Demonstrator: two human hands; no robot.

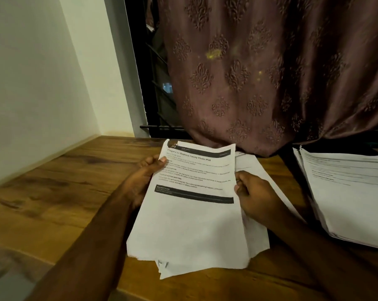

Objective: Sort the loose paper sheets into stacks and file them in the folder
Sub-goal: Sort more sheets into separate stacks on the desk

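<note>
— What is held nearest the camera?

— A bundle of printed sheets [190, 213], white with black header bars and a bold title, is held above the wooden tabletop [53, 192]. Its left edge is pinched by the left hand [140, 181], thumb on top; its right edge is gripped by the right hand [255, 196], fingers curled. Uneven lower corners are seen fanned out.

— And beyond?

— A second stack of printed paper [346, 192] is laid to the right, well apart. Behind, an embossed brown curtain [259, 72] is draped onto the tabletop, beside a plain wall [31, 83].
</note>
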